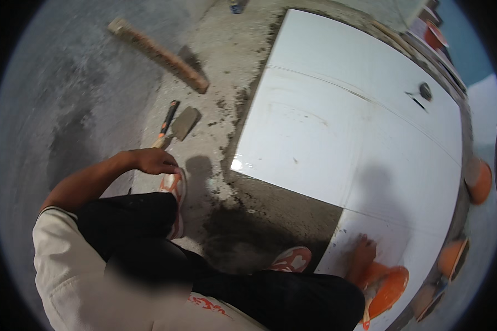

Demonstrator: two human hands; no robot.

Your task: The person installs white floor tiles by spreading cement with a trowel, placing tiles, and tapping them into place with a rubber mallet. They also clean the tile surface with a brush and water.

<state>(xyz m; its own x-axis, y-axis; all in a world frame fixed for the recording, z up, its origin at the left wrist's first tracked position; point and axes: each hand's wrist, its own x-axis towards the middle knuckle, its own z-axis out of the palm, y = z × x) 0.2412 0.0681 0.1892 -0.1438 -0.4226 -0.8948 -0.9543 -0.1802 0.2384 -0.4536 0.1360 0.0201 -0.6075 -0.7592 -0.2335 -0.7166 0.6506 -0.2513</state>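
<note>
My left hand (153,161) rests by the toe of my left shoe (174,185), fingers loosely extended, and I see nothing in it. Just beyond it lie a trowel (186,123) with a mortar-grey blade and a tool with a black-and-orange handle (169,117). My right hand (362,255) is low over a white tile (381,234), fingers apart and slightly blurred. Right beside that wrist sits an orange bowl (391,289), partly hidden by my knee, with an orange-handled tool (366,317) at its rim. Large white tiles (309,105) fill the area ahead.
A long mortar-stained board (160,58) lies at the far left. A small dark object (425,91) and a thin black strip (416,100) rest on the far-right tiles. Orange containers (479,180) line the right edge. Dark mortar bed (292,201) shows between my feet and the tiles.
</note>
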